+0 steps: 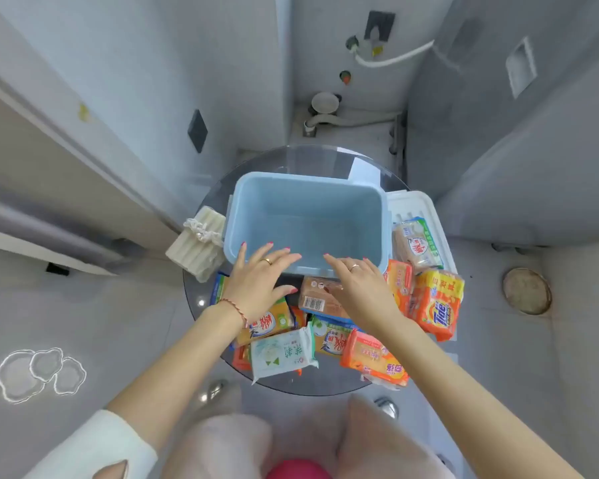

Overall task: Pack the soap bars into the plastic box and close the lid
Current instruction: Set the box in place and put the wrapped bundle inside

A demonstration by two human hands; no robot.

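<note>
Blue box (308,216) stands open and empty; access from above is unobstructed. Wrapped soap bars (329,335) crowd the near surface (301,157). White lid (417,205) flanks the box's right, a white bundle (196,242) its left.

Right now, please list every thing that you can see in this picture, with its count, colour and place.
plastic box: one, light blue, open and empty, middle of the table.
lid: one, white, right of the box, under some soap.
wrapped soap bars: about ten, mostly orange, some white or blue, near and right of the box.
unwrapped soap block: one, cream, tied with string, left of the box.
glass table: one, round, clear grey, centre.
floor drain: one, brownish, on the right floor.
left hand: open, over the box's near rim.
right hand: open, over the near rim, above a brown bar.
</note>
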